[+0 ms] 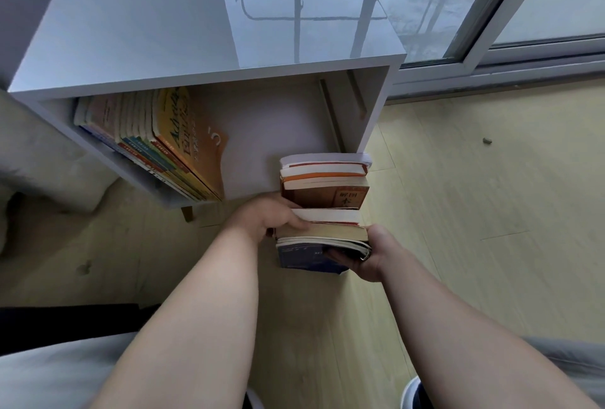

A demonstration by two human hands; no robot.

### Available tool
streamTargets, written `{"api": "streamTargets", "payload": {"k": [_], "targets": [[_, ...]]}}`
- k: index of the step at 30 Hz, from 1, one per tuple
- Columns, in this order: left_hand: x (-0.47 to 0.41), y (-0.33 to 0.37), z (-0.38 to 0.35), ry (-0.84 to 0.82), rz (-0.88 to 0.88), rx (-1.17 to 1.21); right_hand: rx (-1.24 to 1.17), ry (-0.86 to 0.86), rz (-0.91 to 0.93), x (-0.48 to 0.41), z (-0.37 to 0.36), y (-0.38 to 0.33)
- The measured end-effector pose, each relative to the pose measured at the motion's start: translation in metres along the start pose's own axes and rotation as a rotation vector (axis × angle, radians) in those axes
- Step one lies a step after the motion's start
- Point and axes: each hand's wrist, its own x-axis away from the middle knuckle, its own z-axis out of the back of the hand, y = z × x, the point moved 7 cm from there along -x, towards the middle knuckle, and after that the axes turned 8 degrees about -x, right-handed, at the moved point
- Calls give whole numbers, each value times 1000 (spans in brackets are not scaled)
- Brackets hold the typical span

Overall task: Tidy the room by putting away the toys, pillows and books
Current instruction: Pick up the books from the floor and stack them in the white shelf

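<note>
A stack of several books (324,199) is held just in front of the open white bookshelf (209,74), at the right end of its lower shelf. My left hand (265,218) grips the left side of the stack, fingers curled over a cream-edged book. My right hand (376,254) holds the near right corner, fingers under the dark blue bottom book (301,258). A row of several books (154,143) with orange and yellow covers leans at the left end of the shelf.
The shelf's glossy white top (163,15) reflects the window frame. A sliding window (491,15) stands to the right. Pale wood floor (458,212) lies around the shelf. A grey cushion or sofa edge (39,159) is on the left.
</note>
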Motion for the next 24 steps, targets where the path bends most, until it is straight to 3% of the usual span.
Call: {"api": "streamTargets", "payload": {"k": [2, 5, 11, 17, 24], "targets": [[-1, -10, 2, -14, 61, 234, -2, 4, 2, 0, 1, -1], [1, -27, 7, 137, 132, 619, -13, 4, 9, -3, 3, -1], [13, -16, 6, 203, 116, 550, -45, -51, 17, -5, 0, 1], [8, -8, 8, 212, 71, 256, -44, -76, 16, -6, 2, 2], [1, 25, -13, 482, -28, -594, -5, -74, -18, 3, 3, 7]]}}
